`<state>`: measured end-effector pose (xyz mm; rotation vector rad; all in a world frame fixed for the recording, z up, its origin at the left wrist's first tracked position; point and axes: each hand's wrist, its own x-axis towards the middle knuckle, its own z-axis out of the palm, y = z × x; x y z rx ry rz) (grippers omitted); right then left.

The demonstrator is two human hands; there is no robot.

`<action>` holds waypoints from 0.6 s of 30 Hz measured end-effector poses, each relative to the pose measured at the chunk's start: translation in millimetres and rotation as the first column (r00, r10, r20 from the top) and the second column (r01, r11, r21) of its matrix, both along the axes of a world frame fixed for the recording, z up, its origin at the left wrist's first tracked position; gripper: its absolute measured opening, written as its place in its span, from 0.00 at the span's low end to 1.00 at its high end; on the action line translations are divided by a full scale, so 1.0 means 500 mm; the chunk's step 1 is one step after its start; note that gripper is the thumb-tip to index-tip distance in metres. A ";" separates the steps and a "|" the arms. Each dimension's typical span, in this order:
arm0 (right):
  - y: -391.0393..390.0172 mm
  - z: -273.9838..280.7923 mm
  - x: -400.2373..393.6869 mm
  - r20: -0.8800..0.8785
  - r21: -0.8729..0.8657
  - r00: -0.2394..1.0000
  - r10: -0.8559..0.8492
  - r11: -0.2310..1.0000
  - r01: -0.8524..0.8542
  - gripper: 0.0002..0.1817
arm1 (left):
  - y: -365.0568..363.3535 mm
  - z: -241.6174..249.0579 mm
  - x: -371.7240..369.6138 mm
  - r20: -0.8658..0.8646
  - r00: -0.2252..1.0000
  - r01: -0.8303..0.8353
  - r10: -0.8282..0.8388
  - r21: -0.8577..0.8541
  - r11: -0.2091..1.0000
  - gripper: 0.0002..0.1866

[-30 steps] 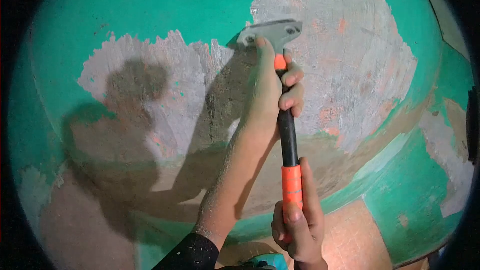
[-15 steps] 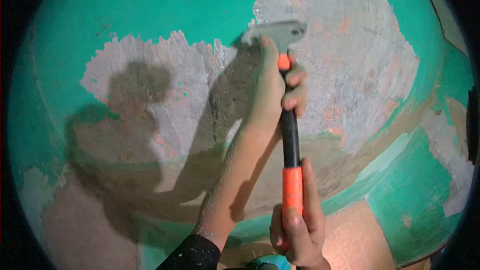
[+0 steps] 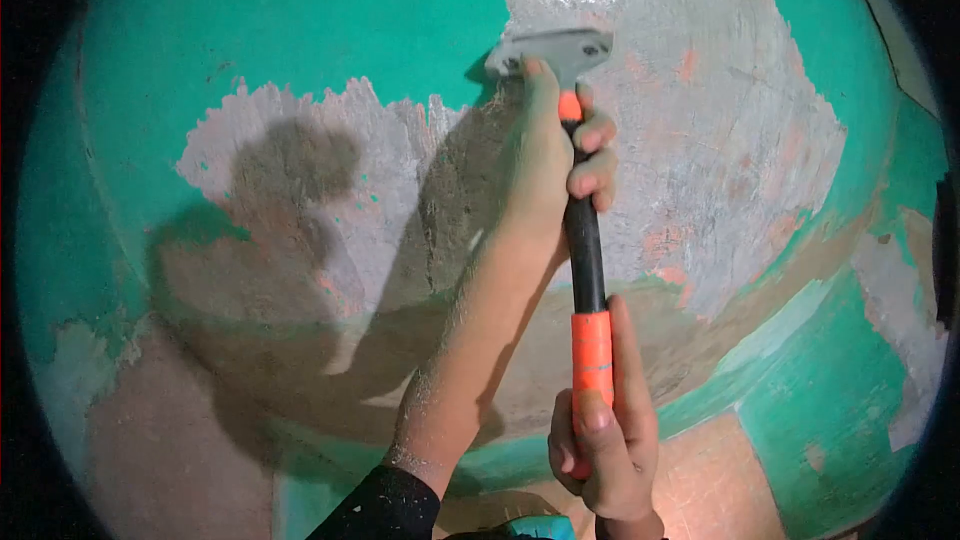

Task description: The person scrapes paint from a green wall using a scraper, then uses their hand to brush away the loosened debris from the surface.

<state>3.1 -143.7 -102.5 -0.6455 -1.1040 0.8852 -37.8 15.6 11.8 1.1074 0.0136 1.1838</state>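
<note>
Both hands grip one long-handled scraper [image 3: 590, 250], which has a grey metal head, a black shaft and orange sections. My left hand [image 3: 555, 155] is wrapped round the upper shaft, its thumb pressed up against the head. Lower down, my right hand [image 3: 607, 440] closes on the orange grip, one finger stretched along it. The scraper's head lies against the wall [image 3: 300, 10], at the border between green paint and a bare grey patch [image 3: 720, 140]. Pale flecks of dust cover my left forearm.
A brown ledge-like band [image 3: 500, 365] curves below the bare patch. Beneath it are green trim and a tan tiled surface [image 3: 715, 470]. Another stripped patch [image 3: 890, 285] shows at right. A teal object [image 3: 540, 527] is partly visible at the bottom edge. My shadow falls across the left side.
The scraper has shifted slightly upward along the wall, with both hands still on it. The view has moved a little too.
</note>
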 end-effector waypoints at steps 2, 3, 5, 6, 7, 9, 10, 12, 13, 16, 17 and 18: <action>-0.017 -0.017 0.006 0.008 -0.054 1.000 -0.011 0.998 0.011 0.42 | -0.008 -0.030 -0.001 -0.018 1.000 0.010 -0.011 -0.047 0.999 0.29; -0.017 -0.008 0.006 0.007 -0.049 1.000 -0.004 0.999 0.004 0.42 | -0.011 -0.029 -0.003 -0.013 0.999 0.050 -0.051 -0.080 0.996 0.28; -0.020 0.020 0.005 0.003 -0.052 1.000 0.008 0.999 -0.008 0.42 | -0.010 -0.004 -0.001 0.016 1.000 -0.004 0.004 -0.032 0.999 0.28; -0.015 0.032 0.010 0.016 -0.028 1.000 0.017 0.999 -0.017 0.42 | -0.011 0.016 -0.001 0.028 0.999 -0.033 0.034 -0.009 0.999 0.28; -0.010 0.044 0.016 0.026 -0.005 0.999 0.028 1.000 -0.028 0.42 | -0.009 0.031 0.001 0.106 0.994 0.000 -0.001 0.010 1.000 0.28; -0.010 0.056 0.017 0.025 0.010 1.000 0.003 1.000 -0.004 0.42 | -0.007 0.022 0.005 0.071 0.997 -0.023 0.023 0.000 1.000 0.28; -0.016 0.046 0.018 0.014 -0.016 1.000 0.008 1.000 -0.008 0.42 | -0.010 0.018 0.006 0.055 0.998 -0.032 0.032 0.000 0.999 0.28; -0.033 0.022 0.020 -0.005 -0.069 1.000 0.013 0.998 -0.014 0.42 | -0.024 0.003 0.006 0.009 0.999 -0.052 0.053 -0.053 0.997 0.27; -0.041 0.029 0.019 0.003 -0.107 1.000 0.016 0.994 -0.015 0.43 | -0.020 -0.001 0.007 0.013 0.999 -0.039 0.040 -0.050 0.998 0.27; -0.012 0.054 0.025 0.011 0.007 0.998 0.059 0.998 -0.059 0.44 | -0.006 0.042 0.009 0.084 0.996 -0.036 0.035 0.002 0.999 0.27; -0.007 0.060 0.023 -0.006 0.015 0.999 0.046 0.999 -0.046 0.44 | -0.002 0.056 0.010 0.120 0.992 -0.041 0.037 0.030 0.999 0.27; -0.002 0.066 0.017 -0.022 0.026 0.999 0.033 0.999 -0.033 0.44 | -0.003 0.054 0.011 0.107 0.993 -0.045 0.042 0.019 0.999 0.27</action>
